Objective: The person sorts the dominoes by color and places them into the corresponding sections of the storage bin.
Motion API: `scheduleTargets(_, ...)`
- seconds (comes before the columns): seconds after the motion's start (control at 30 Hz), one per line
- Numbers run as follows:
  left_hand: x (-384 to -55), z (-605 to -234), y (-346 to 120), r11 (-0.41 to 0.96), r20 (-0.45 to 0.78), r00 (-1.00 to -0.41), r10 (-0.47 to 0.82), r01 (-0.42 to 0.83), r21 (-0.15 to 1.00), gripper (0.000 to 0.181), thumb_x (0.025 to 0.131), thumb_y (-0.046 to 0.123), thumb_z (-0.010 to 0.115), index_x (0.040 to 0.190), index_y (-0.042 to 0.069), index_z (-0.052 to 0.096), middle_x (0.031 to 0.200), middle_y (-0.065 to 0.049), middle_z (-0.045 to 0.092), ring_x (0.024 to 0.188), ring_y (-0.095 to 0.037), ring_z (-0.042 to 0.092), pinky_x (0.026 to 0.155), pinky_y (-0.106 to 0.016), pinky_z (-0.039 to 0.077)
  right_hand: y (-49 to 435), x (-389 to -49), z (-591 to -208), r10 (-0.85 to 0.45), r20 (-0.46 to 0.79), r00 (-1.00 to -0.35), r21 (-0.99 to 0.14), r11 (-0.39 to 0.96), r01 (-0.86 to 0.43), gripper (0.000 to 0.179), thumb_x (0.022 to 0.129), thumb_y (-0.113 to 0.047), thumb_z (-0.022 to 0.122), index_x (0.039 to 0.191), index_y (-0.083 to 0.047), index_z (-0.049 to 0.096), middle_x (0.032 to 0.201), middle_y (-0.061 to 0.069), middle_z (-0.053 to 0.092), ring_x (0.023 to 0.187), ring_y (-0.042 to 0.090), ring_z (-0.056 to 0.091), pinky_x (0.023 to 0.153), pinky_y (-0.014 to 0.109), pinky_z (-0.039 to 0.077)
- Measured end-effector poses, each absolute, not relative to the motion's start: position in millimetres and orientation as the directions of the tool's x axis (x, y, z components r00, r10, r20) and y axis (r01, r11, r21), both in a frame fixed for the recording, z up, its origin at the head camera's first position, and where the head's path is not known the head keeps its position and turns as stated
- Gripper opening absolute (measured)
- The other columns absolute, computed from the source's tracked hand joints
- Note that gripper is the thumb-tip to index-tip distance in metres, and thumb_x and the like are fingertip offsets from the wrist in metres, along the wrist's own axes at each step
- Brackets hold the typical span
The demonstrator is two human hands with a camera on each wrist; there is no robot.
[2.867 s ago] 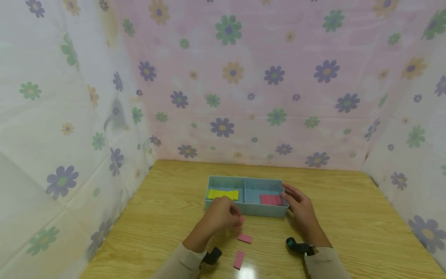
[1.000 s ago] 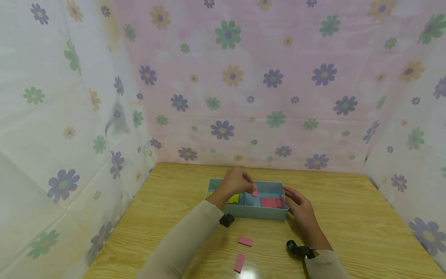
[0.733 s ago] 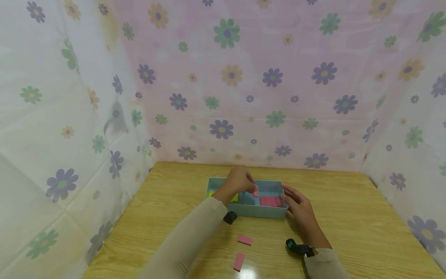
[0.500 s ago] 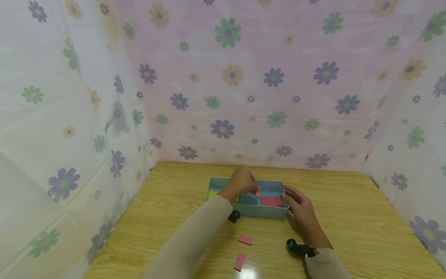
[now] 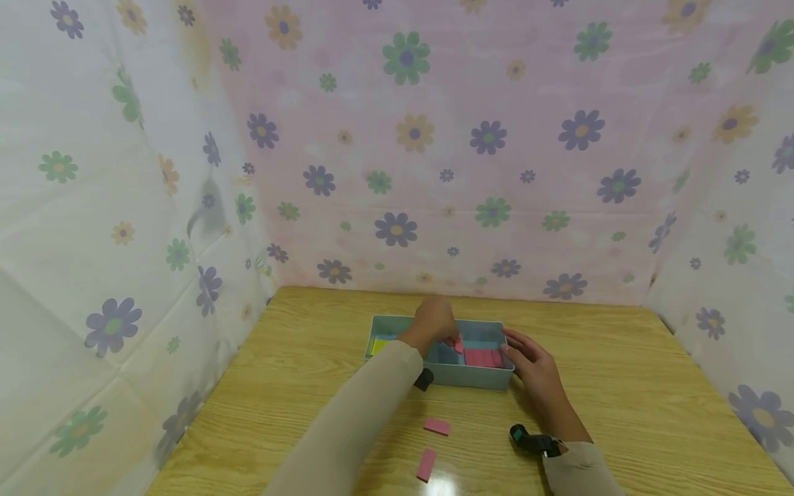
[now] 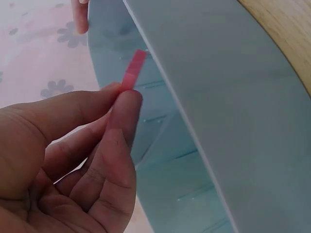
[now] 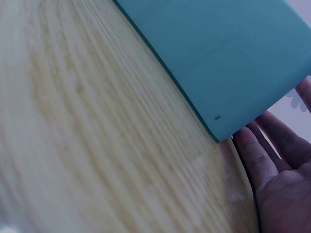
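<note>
My left hand [image 5: 434, 321] reaches over the light blue two-compartment box [image 5: 468, 376] and pinches a pink rectangular tile [image 6: 134, 70] between thumb and fingertips. This tile is held tilted above the floor of the right compartment, left of several flat pink tiles [image 5: 482, 357] lying there. On the box's right end, the fingers of my right hand [image 5: 541, 375] rest against the wall, fairly straight. Yellow tiles [image 5: 378, 346] lie in the left compartment, partly hidden by my left arm. Two more pink tiles, one crosswise [image 5: 437, 426] and one lengthwise [image 5: 426, 466], lie on the table before the box.
The wood-grain table [image 5: 626, 399] extends around the box. Flowered cloth [image 5: 459, 158] hangs behind and on both sides. A black wrist camera [image 5: 530, 441] sits on the right wrist, and another [image 5: 424, 379] shows by the left sleeve.
My left hand has carried a pink tile from the table in front of the box over to the right compartment, then shifted slightly right and lower. The right hand has stayed at the box's end.
</note>
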State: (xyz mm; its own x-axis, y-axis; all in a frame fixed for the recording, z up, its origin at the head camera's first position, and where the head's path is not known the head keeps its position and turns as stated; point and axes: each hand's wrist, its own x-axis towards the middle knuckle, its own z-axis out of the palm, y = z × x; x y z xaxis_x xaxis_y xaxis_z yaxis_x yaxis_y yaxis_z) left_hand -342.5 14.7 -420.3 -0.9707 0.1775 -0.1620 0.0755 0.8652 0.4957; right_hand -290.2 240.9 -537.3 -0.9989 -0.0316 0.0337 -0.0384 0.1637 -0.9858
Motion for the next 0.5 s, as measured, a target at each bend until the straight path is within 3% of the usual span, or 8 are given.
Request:
scheduleTargets(0.27,-346.4,-421.3,22.8,0.879,-0.184,-0.964,0.194,0.087,0.468,0.022,0.076,0.007,0.091,0.062,0.008,0.074,0.057,0.0,0.071,0.054,-0.012,0.071,0.048,-0.022,0.053,240.5,-290.1,-537.5,-0.029,0.033,-0.999,-0.988,0.153,-0.037,0.058,0.103,-0.043,0.062,0.156,-0.023,0.049,0.159,0.013,0.047,0.12,-0.01,0.056,0.095,0.016,0.052)
scheduleTargets(0.5,-346.6,-422.1,24.9,0.894,-0.191,-0.963,0.19,0.09,0.439,0.022,0.081,0.005,0.086,0.063,0.009,0.074,0.059,-0.001,0.071,0.059,-0.017,0.074,0.046,-0.024,0.051,240.4,-290.6,-537.6,-0.022,0.016,-1.0,-0.983,0.182,-0.02,0.055,0.104,-0.046,0.06,0.155,-0.027,0.05,0.159,0.01,0.047,0.124,-0.005,0.055,0.097,0.017,0.052)
